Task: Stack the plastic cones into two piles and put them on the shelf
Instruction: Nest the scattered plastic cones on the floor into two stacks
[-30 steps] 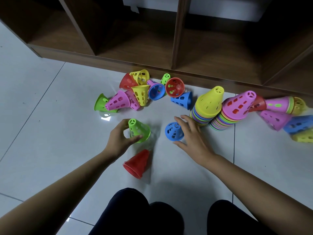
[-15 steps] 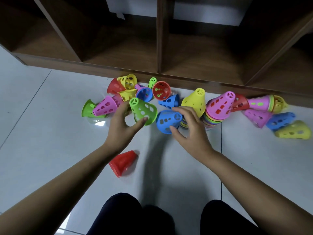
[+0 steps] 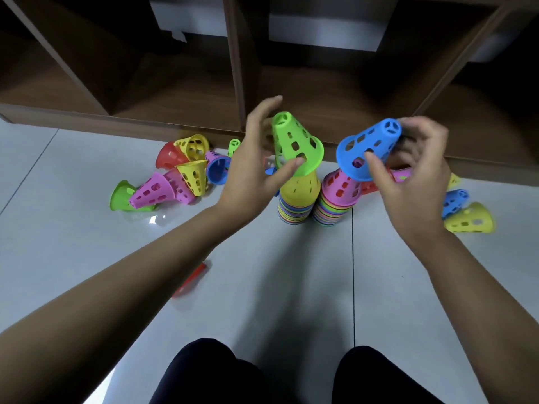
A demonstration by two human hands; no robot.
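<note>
Two piles of nested cones stand on the floor in front of the wooden shelf (image 3: 180,91): the left pile (image 3: 297,196) is topped by a yellow cone, the right pile (image 3: 335,199) by a pink one. My left hand (image 3: 253,170) holds a green cone (image 3: 294,141) upright just above the left pile. My right hand (image 3: 414,176) grips a blue cone (image 3: 367,147), tilted, above the right pile. Several loose cones (image 3: 175,173) lie on the floor to the left, and a few more loose cones (image 3: 466,214) lie to the right.
A red cone (image 3: 191,279) lies on the tiles beside my left forearm. My knees (image 3: 262,374) are at the bottom edge. The shelf compartments behind the piles show bare wooden bottoms. White floor tiles (image 3: 58,243) spread to the left.
Both hands have lifted their cones off the floor and carried them up over the two piles. The camera has moved closer to the shelf.
</note>
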